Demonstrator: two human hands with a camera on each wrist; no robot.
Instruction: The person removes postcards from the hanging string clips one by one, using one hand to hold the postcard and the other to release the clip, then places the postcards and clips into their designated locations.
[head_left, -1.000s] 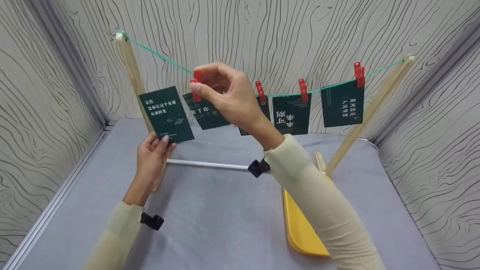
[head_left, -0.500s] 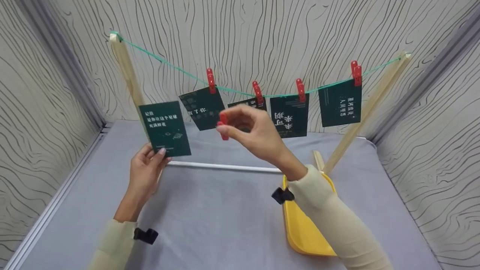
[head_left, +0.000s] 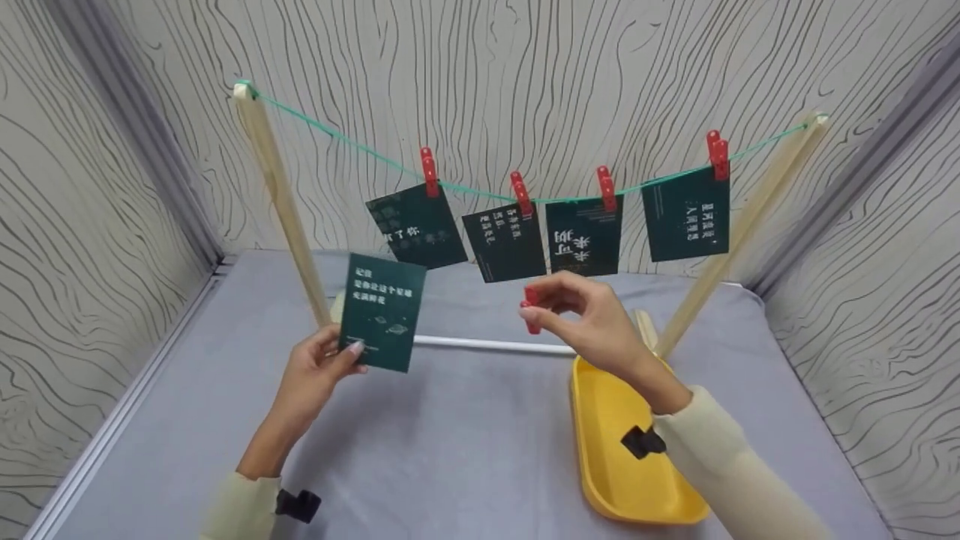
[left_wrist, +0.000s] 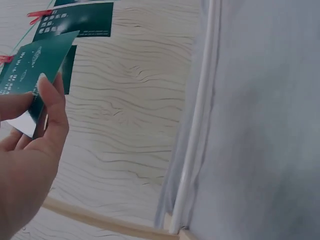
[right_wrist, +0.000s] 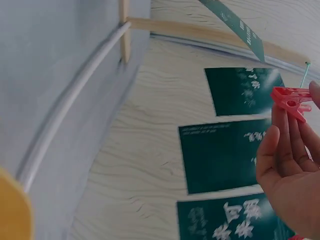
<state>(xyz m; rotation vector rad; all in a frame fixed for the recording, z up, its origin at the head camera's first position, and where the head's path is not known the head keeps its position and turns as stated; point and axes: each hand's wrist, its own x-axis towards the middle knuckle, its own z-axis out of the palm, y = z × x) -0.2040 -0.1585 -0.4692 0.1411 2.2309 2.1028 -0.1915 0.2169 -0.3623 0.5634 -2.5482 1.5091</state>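
Note:
A dark green card (head_left: 381,315) with white print is pinched at its lower left by my left hand (head_left: 311,375), in front of the left post. Thumb and fingers of my right hand (head_left: 592,319) pinch a red clothespin (head_left: 532,311), held in the air below the hanging cards; the right wrist view shows that clothespin (right_wrist: 291,102) close up. Above, a green string (head_left: 337,135) bears several dark green cards, such as the leftmost hanging card (head_left: 420,229), each under a red clothespin like the leftmost clip (head_left: 429,172). Neither hand touches the string.
Wooden posts stand at left (head_left: 277,195) and right (head_left: 750,232), joined low down by a white rod (head_left: 480,343). A yellow tray (head_left: 589,457) lies on the grey cloth (head_left: 465,457) below my right forearm. A patterned wall (head_left: 480,75) rises behind.
My right hand has come away from the string near the leftmost hanging card, moving down and right with a red clothespin. My left hand has lowered its card and shifted it right.

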